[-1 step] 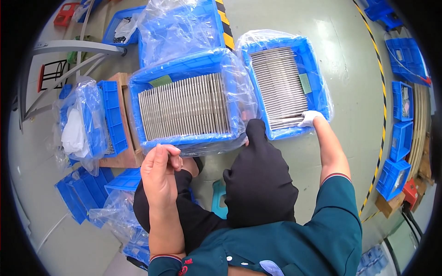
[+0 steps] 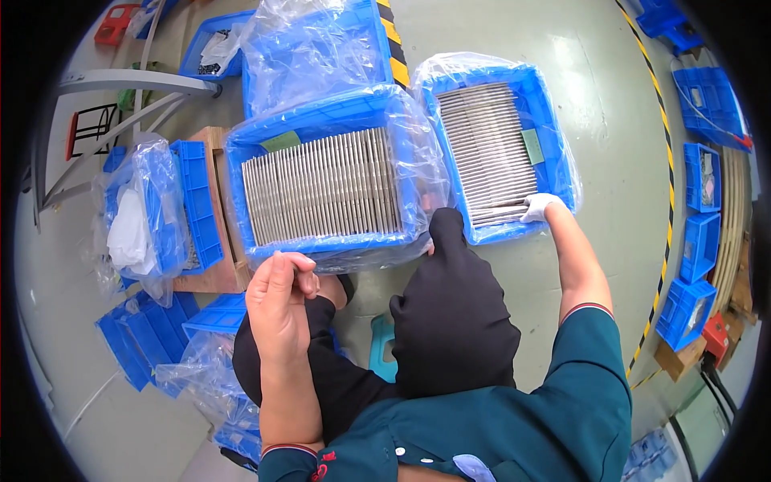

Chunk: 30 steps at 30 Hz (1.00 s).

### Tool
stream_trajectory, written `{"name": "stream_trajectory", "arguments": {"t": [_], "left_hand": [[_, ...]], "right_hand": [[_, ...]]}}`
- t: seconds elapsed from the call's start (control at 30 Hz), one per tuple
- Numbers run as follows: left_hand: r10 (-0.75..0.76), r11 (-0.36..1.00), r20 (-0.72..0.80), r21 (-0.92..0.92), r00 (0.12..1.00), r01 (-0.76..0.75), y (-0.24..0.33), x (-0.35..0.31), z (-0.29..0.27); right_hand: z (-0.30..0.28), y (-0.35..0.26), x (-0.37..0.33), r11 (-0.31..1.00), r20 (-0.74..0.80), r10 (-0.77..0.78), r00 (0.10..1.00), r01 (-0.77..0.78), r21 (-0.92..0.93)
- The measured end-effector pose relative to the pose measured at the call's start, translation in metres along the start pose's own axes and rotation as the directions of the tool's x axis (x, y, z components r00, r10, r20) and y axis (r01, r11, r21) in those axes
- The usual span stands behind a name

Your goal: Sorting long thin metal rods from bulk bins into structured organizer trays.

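Nearest: person's teal shirt [image 2: 514,434], dk trousers [image 2: 458,329], w/ a teal stool [image 2: 382,353] partly visible btwn the legs.

L hand [image 2: 279,301], bare, is up over the L thigh, just this side of the L bin [image 2: 345,106]. Fingers loosely curled, thumb up alongside index; can't tell if the tips touch. Nothing seen in it.

R hand [image 2: 540,207], in a white glove, reaches into the near R corner of the R bin [image 2: 556,153]. Its fingers are at the R ends of the nearest rods [image 2: 496,214]; can't tell if they pinch one or just rest there.

Both bins blue, lined w/ clear plastic. The L one has a row of metal rods [image 2: 321,189] running near-to-far, side by side; in the R one the rods lie crosswise, stacked up toward the far end. A green card [image 2: 532,147] stands by the R bin's R wall; another green card [image 2: 281,142] is at the L bin's far L.

Off L: white cloth [image 2: 131,233] in a bagged bin. Farther back: a plastic-covered blue bin [image 2: 317,60] beside blk/yel stripes [image 2: 394,44].
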<state>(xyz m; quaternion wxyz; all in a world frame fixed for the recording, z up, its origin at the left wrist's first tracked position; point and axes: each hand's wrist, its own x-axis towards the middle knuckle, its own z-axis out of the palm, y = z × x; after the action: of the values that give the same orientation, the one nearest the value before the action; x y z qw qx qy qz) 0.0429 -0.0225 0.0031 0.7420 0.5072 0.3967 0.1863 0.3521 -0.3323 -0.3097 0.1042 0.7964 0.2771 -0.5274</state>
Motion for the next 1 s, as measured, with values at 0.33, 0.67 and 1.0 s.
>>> {"name": "stream_trajectory", "arguments": {"t": [0.33,0.67,1.0], "left_hand": [[-0.015,1.0,-0.022,-0.026,1.0,0.014,0.0,0.0,-0.005],[-0.01,0.999,-0.014,-0.037,1.0,0.01,0.005,-0.006,-0.007],[0.072,0.99,0.025,-0.125,0.997,-0.068,0.013,-0.011,-0.016]], "right_hand": [[-0.004,-0.037,0.005,0.857,0.029,-0.049,0.998,0.057,-0.512],[0.008,-0.056,-0.011,0.73,-0.1,-0.1,0.99,0.004,-0.683],[-0.003,-0.055,-0.007,0.903,0.119,-0.2,0.972,0.23,-0.363]]}}
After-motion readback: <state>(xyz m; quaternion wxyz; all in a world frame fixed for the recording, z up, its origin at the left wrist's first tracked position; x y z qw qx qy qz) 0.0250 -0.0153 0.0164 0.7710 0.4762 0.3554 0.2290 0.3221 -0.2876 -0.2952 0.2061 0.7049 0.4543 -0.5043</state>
